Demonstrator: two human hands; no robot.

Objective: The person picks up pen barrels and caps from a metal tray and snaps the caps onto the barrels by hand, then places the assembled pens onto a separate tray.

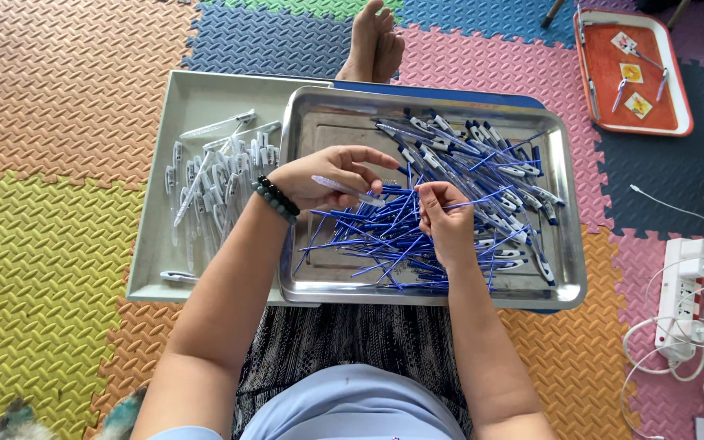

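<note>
My left hand holds a clear pen barrel over the steel tray, its tip pointing right. My right hand pinches a thin blue ink refill close to the barrel's tip. A dark bead bracelet circles my left wrist. The steel tray holds a heap of blue refills in its middle and several blue-and-white pen parts along the back and right side.
A grey tray on the left holds several clear pen barrels. An orange tray with small items lies at the back right. A white power strip with cables sits at right. My bare feet rest beyond the trays on coloured foam mats.
</note>
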